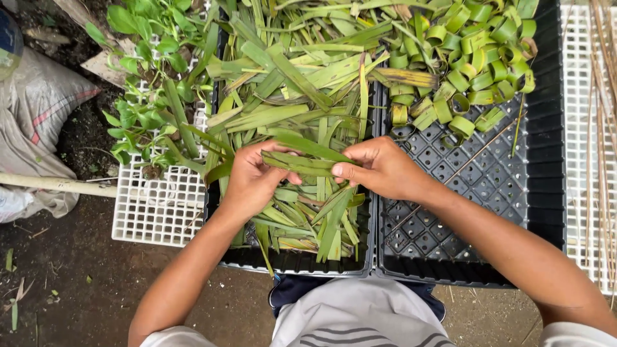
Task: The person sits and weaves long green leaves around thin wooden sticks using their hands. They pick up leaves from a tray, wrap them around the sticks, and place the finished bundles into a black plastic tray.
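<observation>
Both hands hold one green leaf strip (pixel 302 163) flat over a black tray. My left hand (pixel 254 177) pinches its left end. At the right end, my right hand (pixel 379 168) grips it with thumb and fingers. Beneath them the left black tray (pixel 292 260) is heaped with cut green leaf strips (pixel 289 90). The right black tray (pixel 488 186) has a perforated floor and carries a pile of leaf strips rolled into small rings (pixel 475 58) at its far end.
A white plastic grid (pixel 157 209) lies left of the trays, with leafy green plants (pixel 151 77) over it. Another white grid (pixel 581 128) with thin dry sticks (pixel 601 96) is at the right. A grey sack (pixel 35 122) and a pale pole (pixel 58 185) lie on the dirt ground at left.
</observation>
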